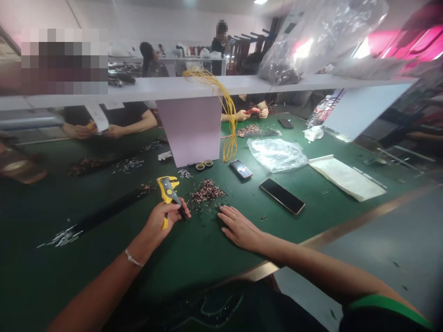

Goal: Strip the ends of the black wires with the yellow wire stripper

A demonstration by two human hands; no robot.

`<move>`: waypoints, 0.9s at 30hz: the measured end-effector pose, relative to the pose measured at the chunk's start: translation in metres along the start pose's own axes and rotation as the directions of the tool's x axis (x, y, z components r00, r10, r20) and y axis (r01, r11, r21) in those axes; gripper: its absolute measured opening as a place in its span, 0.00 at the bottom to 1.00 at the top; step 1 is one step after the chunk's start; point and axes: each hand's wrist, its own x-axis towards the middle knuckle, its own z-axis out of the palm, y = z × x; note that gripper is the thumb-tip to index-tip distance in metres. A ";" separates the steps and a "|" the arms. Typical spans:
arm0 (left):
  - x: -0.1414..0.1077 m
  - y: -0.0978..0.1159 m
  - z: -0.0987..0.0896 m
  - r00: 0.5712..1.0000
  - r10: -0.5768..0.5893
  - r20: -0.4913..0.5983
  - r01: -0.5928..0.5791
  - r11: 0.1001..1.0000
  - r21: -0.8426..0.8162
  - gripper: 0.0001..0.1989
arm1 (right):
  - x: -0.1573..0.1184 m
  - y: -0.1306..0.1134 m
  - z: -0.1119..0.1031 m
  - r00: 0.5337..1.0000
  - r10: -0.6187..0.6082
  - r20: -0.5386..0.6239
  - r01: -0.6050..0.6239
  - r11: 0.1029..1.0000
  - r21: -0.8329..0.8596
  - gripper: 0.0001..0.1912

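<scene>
My left hand point(168, 220) is closed round a yellow and grey wire stripper point(169, 190), whose jaws point up and away from me. Palm down on the green table point(194, 249) rests my right hand point(238, 227), its fingers stretched out with nothing held. Just beyond the fingertips of both hands lies a heap of small copper-coloured and dark pieces point(207, 191), some loose bits scattered round it. Left of the stripper, a long bundle of black wires point(109, 211) with bare silvery ends lies slantwise.
A smartphone point(283, 196), a keypad phone point(241, 169), a plastic bag point(277, 154) and a paper pad point(346, 177) lie right of the heap. Yellow wires point(229, 115) hang from the white shelf point(145, 87). Across the table, people's hands hold tools.
</scene>
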 end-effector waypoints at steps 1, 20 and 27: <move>0.000 0.000 0.000 1.000 -0.002 -0.003 0.003 1.000 0.001 0.08 | 0.000 -0.003 0.000 1.000 -0.030 0.000 0.030 0.999 0.014 0.26; 0.002 0.009 -0.006 0.999 0.025 0.048 -0.024 0.999 -0.024 0.09 | -0.007 -0.011 0.003 0.938 -0.328 -0.115 0.339 0.936 0.098 0.19; -0.003 0.014 -0.008 0.998 0.031 0.058 -0.027 0.997 -0.066 0.09 | 0.004 -0.009 0.011 0.936 -0.325 -0.133 0.338 0.937 0.089 0.18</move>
